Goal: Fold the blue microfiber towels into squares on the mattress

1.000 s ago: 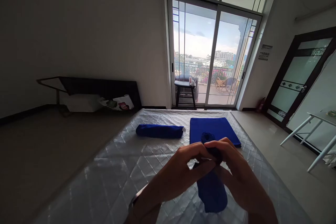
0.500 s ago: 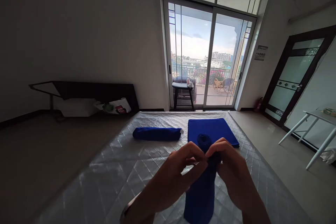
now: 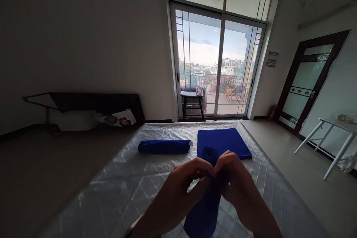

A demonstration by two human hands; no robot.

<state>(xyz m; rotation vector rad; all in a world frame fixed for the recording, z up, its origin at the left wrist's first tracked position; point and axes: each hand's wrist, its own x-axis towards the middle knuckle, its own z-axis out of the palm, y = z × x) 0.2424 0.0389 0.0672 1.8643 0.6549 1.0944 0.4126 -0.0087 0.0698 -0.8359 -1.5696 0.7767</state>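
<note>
Both hands meet on a blue cloth strip [image 3: 202,214], its far end wound into a tight coil [image 3: 209,152] and its tail hanging down toward me. My left hand [image 3: 186,184] pinches it from the left, with thumb and fingers bent together. From the right, my right hand [image 3: 234,176] grips it, fingers curled over, and the fingertips of both hands touch just below the coil. The hands hide part of the cloth. Beyond them lies a flat folded blue cloth [image 3: 227,141], and to its left a long narrow blue bundle [image 3: 164,146].
A silver quilted surface [image 3: 134,182] spreads under the cloths. Behind its far edge stand a dark stool [image 3: 192,95] and glass sliding doors [image 3: 199,52]. A dark frame [image 3: 95,102] with bags is on the left floor; a white table [image 3: 338,124] is at right.
My hands and the held cloth have shifted slightly left and down in view, and the cloth's tail has swung left. The whole scene has moved a little too, as the camera turned.
</note>
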